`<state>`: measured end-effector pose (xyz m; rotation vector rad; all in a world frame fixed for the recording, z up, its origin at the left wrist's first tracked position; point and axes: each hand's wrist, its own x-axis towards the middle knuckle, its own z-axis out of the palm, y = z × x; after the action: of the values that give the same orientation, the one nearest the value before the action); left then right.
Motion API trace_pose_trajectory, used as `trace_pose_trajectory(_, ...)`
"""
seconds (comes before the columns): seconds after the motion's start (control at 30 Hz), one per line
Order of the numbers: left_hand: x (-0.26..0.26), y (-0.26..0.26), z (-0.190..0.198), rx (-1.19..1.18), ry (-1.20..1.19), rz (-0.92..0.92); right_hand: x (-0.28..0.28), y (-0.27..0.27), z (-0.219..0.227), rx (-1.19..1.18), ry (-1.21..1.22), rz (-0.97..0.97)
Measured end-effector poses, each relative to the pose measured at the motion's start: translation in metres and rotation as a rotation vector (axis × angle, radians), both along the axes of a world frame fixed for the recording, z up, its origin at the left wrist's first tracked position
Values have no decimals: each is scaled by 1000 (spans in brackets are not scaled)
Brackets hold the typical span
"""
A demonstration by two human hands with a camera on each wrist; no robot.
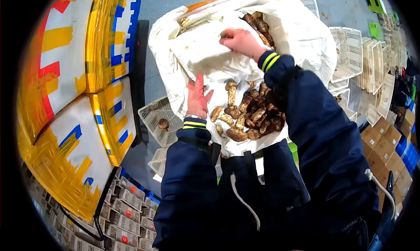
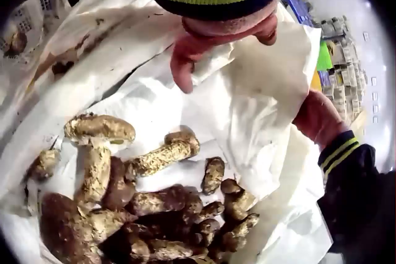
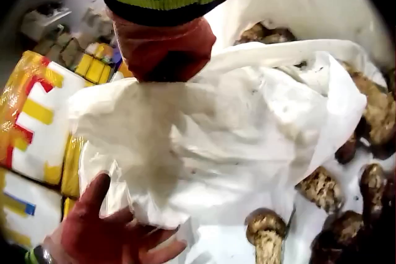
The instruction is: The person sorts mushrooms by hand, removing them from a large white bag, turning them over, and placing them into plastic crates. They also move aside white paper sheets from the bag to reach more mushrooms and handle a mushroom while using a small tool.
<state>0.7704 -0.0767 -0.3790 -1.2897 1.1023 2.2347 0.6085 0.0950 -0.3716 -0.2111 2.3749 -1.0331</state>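
A white liner sheet [image 1: 201, 50] stands raised across the middle of a white-lined container. My right hand [image 1: 243, 42] has curled fingers and pinches the sheet's upper edge, which hangs below that hand [image 3: 164, 50] in the right wrist view. My left hand [image 1: 198, 98] is at the container's left side, fingers spread against the white lining. The right wrist view shows the left hand [image 3: 114, 236] near the sheet's lower edge. Brown and cream mushrooms [image 1: 258, 113] lie piled on the near part of the lining. More mushrooms [image 1: 260, 26] show behind the sheet, partly hidden.
Taped white foam boxes [image 1: 65, 45] are stacked at the left. A white plastic basket [image 1: 159, 122] with a mushroom in it sits beside the container. More white baskets [image 1: 348, 52] stand at the right, with cardboard boxes [image 1: 385, 150] farther down.
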Motion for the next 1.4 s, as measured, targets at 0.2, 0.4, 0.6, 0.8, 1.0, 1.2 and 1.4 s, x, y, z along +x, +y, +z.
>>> trace_pose_trajectory(0.2,-16,17,11,83,15,28,131,-40,6,192,38,454)
trace_pose_trajectory(0.4,-4,8,1,28,-3,112,41,23,42,162,686,-242)
trace_pose_trajectory(0.6,-4,11,6,100,64,91,-19,47,1,491,-7,-42)
trace_pose_trajectory(0.8,-9,14,0,455,84,76,103,-12,32,150,51,315)
trace_pose_trajectory(1.0,-1,6,43,-968,411,-1184,168,-16,43,36,422,627)
trace_pose_trajectory(1.2,55,1,51,-395,335,-695,163,22,104,-165,338,-26)
trace_pose_trajectory(1.4,75,27,67,-470,336,-813,194,67,93,19,293,71)
